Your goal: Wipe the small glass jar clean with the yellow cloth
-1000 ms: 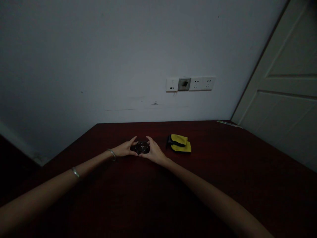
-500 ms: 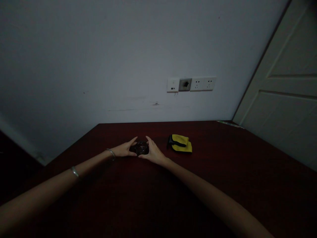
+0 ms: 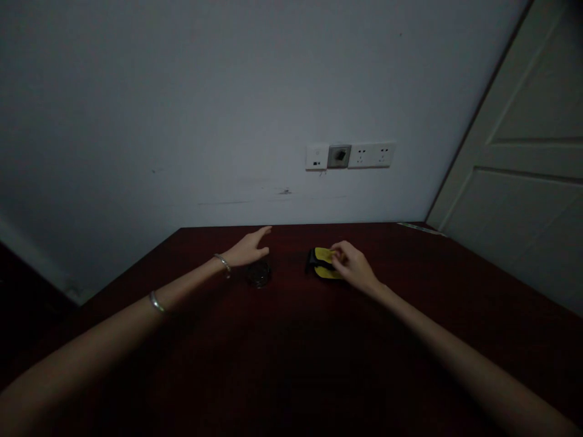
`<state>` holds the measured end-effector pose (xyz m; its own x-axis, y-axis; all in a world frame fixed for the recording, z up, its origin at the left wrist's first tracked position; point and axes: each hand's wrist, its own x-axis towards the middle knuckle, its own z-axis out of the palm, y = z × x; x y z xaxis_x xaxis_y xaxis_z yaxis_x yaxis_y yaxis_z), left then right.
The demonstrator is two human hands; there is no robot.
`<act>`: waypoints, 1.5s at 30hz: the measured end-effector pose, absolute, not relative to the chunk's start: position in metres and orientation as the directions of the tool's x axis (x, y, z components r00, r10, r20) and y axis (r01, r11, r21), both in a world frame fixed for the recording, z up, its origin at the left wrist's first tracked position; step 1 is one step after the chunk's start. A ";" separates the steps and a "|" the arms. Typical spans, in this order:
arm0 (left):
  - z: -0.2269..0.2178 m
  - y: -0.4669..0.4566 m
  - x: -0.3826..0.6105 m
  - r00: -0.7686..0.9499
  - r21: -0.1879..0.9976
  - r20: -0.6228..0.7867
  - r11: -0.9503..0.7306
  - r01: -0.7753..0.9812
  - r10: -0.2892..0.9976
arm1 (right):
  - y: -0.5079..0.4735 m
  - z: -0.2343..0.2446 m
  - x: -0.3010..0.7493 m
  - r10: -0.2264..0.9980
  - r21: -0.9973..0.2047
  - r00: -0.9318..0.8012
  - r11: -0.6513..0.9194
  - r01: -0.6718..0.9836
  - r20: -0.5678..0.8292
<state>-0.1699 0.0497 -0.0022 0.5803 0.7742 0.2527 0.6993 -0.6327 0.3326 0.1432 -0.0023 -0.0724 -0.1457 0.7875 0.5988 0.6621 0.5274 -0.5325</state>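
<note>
A small dark round object [image 3: 259, 274] lies on the dark red table [image 3: 291, 340]. My left hand [image 3: 248, 247] hovers just above and behind it, fingers stretched out, holding nothing. To the right lies a folded yellow and black cloth [image 3: 321, 263]. My right hand [image 3: 353, 266] rests on the cloth, its fingertips pinched on the yellow fabric. Bracelets ring my left wrist and forearm.
A grey wall rises behind the table, with a row of white sockets [image 3: 350, 155]. A pale door [image 3: 528, 170] stands at the right. A thin strip [image 3: 416, 227] lies at the table's far right corner. The room is dim.
Both hands have let go of the dark round object. My left hand lifted up and back; my right hand moved right onto the yellow cloth and pinched it.
</note>
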 end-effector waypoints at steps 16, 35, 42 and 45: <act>-0.049 0.044 0.018 0.738 0.131 0.184 -0.761 0.636 0.649 | -0.004 -0.113 0.200 0.888 -0.617 -0.015 0.332 0.713 0.460; -0.010 0.043 -0.041 0.520 0.726 0.281 -0.533 0.434 0.807 | -0.019 -0.074 0.201 0.789 -0.779 0.236 0.422 0.464 0.568; 0.025 0.003 -0.122 0.404 0.905 0.183 -0.315 0.288 0.896 | -0.032 -0.037 0.183 0.852 -0.823 0.143 0.424 0.378 0.504; 0.025 -0.011 -0.166 0.384 0.976 -0.042 -0.044 0.213 0.922 | -0.042 -0.038 0.156 0.912 -0.848 -0.058 0.399 0.349 0.406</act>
